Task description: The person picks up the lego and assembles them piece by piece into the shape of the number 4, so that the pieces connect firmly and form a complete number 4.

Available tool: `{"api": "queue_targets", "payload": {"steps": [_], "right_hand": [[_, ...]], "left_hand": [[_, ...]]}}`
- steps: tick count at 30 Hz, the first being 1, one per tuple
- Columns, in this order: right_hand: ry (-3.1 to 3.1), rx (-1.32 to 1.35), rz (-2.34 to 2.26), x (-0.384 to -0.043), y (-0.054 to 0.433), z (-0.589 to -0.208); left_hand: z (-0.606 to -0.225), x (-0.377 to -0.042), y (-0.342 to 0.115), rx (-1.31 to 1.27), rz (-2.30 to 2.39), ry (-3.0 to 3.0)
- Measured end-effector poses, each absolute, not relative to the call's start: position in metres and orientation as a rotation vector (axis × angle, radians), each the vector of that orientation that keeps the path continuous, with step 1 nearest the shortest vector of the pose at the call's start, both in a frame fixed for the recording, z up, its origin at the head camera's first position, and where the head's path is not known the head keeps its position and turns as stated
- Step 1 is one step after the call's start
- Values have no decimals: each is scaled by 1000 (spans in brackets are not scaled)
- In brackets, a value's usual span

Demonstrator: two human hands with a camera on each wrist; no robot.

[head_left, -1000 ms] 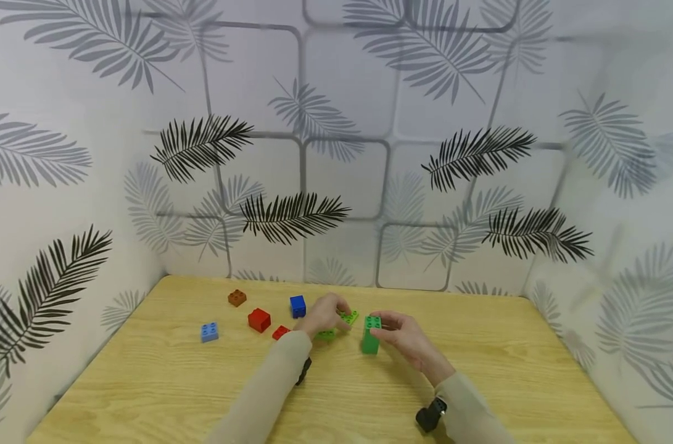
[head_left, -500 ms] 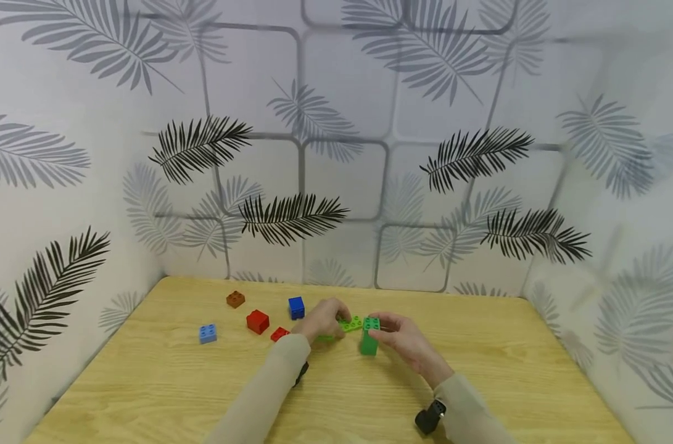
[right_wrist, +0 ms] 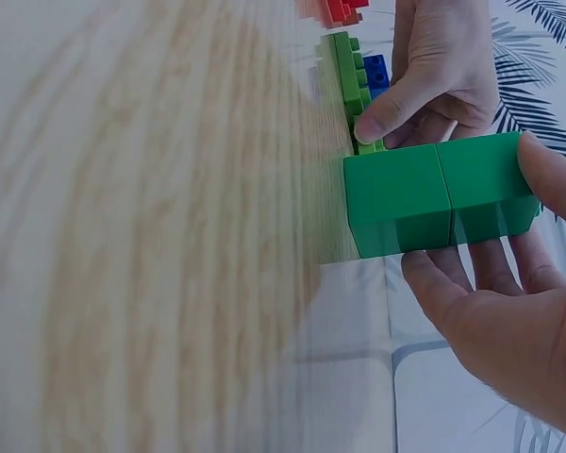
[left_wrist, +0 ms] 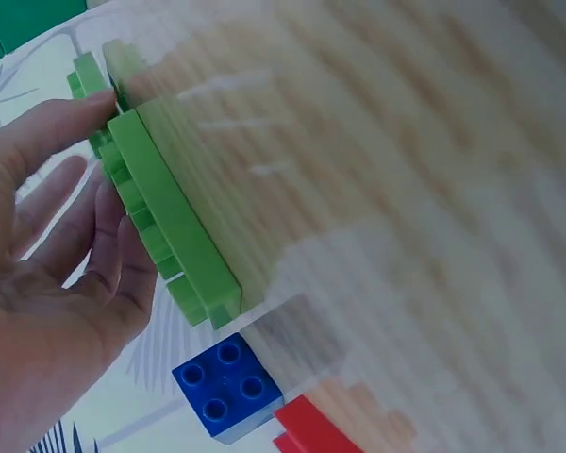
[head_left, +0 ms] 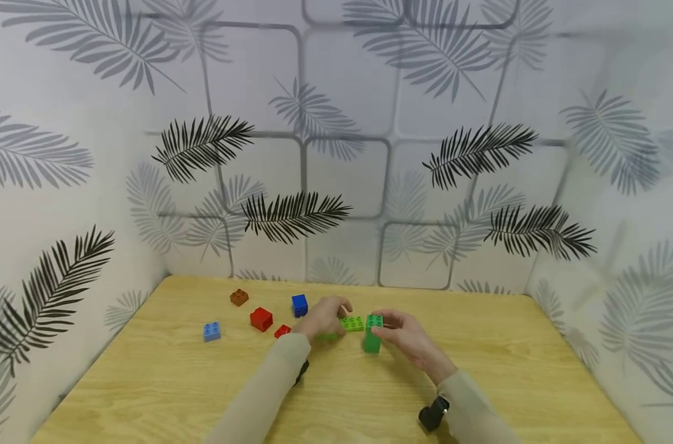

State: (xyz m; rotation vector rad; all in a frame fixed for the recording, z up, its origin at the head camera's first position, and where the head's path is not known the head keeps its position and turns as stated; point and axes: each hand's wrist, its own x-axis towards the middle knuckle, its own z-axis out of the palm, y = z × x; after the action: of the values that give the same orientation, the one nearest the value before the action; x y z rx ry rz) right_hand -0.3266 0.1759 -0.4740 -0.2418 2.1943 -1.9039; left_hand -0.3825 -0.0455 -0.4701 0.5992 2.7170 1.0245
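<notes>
Two stacked bright-green plastic bricks (head_left: pixel 372 343) stand upright on the pale wood-grain desk (head_left: pixel 347 394), gripped between the thumb and fingers of the person's right hand (head_left: pixel 412 342). At 10 o'clock from them, just beside, lies a flat lime-green studded plate (head_left: pixel 355 324); at the plate's 8 o'clock, a second lime-green piece (head_left: pixel 327 337) is partly covered by the left hand (head_left: pixel 322 317). That hand's fingers bend loosely, thumb and forefinger apart; whether they touch the lime pieces I can't tell. From it, a dark-blue plastic block (head_left: pixel 300 305) sits near at 10 o'clock, a small flat red brick (head_left: pixel 282 331) and a taller red block (head_left: pixel 261 319) around 9, a light-blue four-stud brick (head_left: pixel 211 332) farther along 9, a brown studded brick (head_left: pixel 239 297) at 10.
</notes>
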Motion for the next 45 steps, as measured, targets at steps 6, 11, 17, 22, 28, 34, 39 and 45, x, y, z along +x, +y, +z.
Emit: {"api": "queue_targets", "payload": {"steps": [6,11,17,22,28,34,39,45], "right_hand": [[2203,-235,-1880,-325,176,-472],[2203,-265,-1880,-325,177,-469],[2210,-272,-1876,-326,177,-467],[2201,-262,-1879,-325,176,-466],[2205,-262,-1881,-326,176,-467],[2200,-254,-1896,-328,176,-467],[2185,-264,-1901,-330,176,-471],[2170,-289,-1897,-331,178,-477]], "left_hand": [[-468,-382,-48,596,1195,2668],[-462,-381,-52,608,1324,2665],[-455,-377,-55,637,1369,2635],[-454,-375,-56,646,1392,2595],[-450,-373,-57,648,1410,2572],[-445,-368,-59,593,1458,2555],[-446,-366,-59,614,1518,2508],[-448,-358,-56,734,1508,2470]]}}
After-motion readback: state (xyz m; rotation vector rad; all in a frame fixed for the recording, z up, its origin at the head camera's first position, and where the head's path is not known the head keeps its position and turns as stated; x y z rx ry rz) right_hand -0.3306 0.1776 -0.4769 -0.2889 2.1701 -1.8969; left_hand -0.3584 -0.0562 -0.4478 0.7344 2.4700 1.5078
